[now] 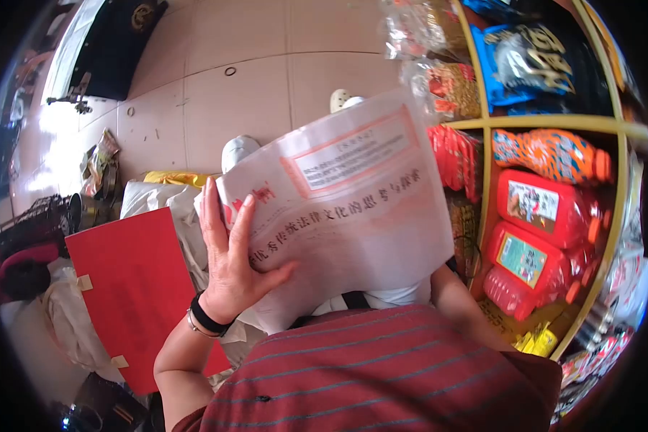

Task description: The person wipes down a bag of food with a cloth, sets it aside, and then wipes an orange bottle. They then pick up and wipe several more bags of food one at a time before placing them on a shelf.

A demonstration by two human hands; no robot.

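Observation:
My left hand (230, 252) holds the left edge of a large white printed sheet (345, 209) with red boxes and dark characters on it, fingers spread over its front and thumb pressing the lower part. A black band is on that wrist. The sheet is raised in front of my chest and covers my right hand; only my right forearm (457, 302) shows below its lower right corner, running up behind the paper. My red striped shirt (381, 374) fills the bottom of the view.
A red folder (133, 288) with tape tabs lies at the left on white bags. A yellow-framed shelf (554, 122) at the right holds red bottles (533, 230), an orange bottle and snack packets. Pale tiled floor (237, 93) stretches beyond, with clutter at the far left.

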